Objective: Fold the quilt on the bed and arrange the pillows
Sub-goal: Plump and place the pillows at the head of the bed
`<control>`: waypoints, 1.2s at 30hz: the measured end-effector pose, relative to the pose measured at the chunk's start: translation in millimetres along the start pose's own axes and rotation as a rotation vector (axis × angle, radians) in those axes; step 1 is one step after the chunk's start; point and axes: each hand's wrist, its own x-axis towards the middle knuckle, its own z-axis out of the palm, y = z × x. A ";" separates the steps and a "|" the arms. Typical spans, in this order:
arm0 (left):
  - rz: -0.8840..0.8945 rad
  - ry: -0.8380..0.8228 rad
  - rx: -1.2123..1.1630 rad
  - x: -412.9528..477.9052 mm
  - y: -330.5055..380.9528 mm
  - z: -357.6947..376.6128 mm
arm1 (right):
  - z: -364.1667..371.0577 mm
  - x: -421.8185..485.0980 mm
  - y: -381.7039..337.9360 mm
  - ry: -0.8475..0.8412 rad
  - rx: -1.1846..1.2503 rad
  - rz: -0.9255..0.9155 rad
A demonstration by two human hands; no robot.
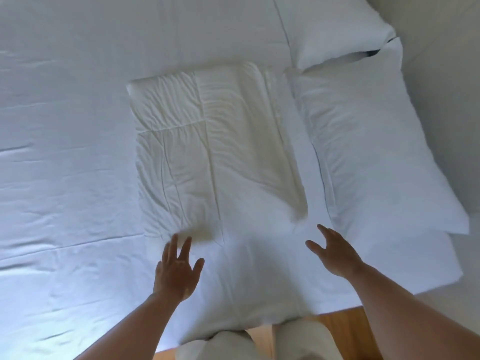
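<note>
A folded cream-white quilt (pixel 207 149) lies as a rectangle in the middle of the bed (pixel 65 152). Its near edge looks blurred. To its right lies a white pillow (pixel 363 141), with a second white pillow (pixel 332 29) behind it at the top. My left hand (pixel 176 271) hovers with fingers spread just short of the quilt's near left corner. My right hand (pixel 335 253) is open too, fingers stretched toward the quilt's near right corner, beside the near pillow. Neither hand holds anything.
The white sheet stretches wide to the left with soft creases. The bed's near edge runs under my forearms, with a wooden floor (pixel 345 331) and my light trouser legs (pixel 304 339) below. A pale wall or headboard (pixel 446 74) borders the pillows on the right.
</note>
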 end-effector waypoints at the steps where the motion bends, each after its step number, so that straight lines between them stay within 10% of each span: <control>1: -0.026 -0.057 -0.009 -7.4 5.5 4.6 | -0.7 -10.2 7.0 -0.001 0.033 0.012; 9: -0.071 -0.451 0.010 -25.6 90.1 20.2 | -51.6 -23.9 92.4 0.009 0.258 0.114; 27: -0.170 -0.273 -0.755 121.1 515.4 45.7 | -289.9 227.9 304.3 0.250 0.326 0.023; 36: -0.202 -0.194 -0.953 201.0 547.2 80.8 | -277.7 317.3 317.4 0.106 0.639 -0.055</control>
